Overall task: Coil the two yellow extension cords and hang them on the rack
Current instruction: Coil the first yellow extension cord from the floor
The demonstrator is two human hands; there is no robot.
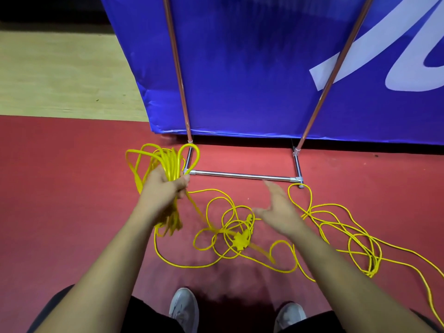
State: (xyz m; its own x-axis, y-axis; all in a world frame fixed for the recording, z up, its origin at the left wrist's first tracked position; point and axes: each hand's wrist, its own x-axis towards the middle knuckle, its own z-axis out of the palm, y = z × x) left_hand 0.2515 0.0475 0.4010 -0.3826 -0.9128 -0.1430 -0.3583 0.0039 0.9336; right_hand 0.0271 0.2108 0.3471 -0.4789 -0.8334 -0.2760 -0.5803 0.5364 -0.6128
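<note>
Grey shoes (183, 306) and yellow cords (239, 241) share red floor (72, 200) before blue banner (240, 68).

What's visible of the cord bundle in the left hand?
The cord bundle is thin, glossy yellow cable, plastic-looking, gathered into several long loops. The left hand grips it round its middle, off the red floor. Loops fan out above the fist; lower ends hang below, motion-blurred. One strand trails down to the loose cord on the floor. A top loop overlaps the rack foot in view; contact unclear.
</note>
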